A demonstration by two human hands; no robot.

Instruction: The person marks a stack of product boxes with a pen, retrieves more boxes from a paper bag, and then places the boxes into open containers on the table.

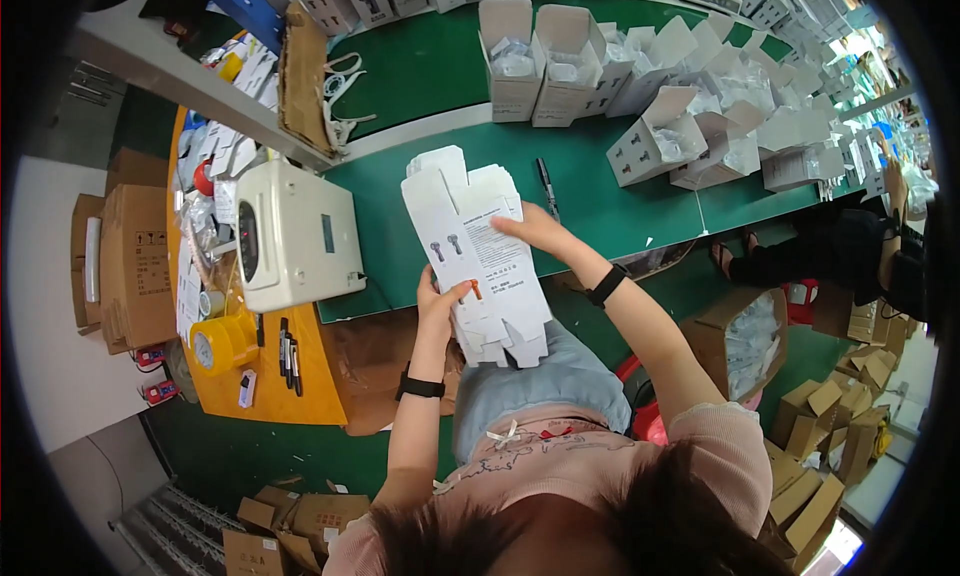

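A flattened white carton point(462, 191) with tabs at its ends and printed pictures of small devices lies over my lap at the green table's front edge. My left hand point(438, 304) is closed on its left edge, thumb on top. My right hand point(535, 228) grips the carton's right edge, its thumb over the printed text. Fingers behind the carton are hidden, and I cannot tell whether it is one sheet or several. Just beyond my right hand a black marker pen point(546, 184) rests on the green table point(385, 191).
Open white boxes point(655, 141) with clear plastic bags inside stand at the right. A cream machine point(300, 236) sits at the left, near yellow tape rolls point(222, 346) and several pens point(290, 356) on an orange table. Another person's legs point(800, 246) show at the right.
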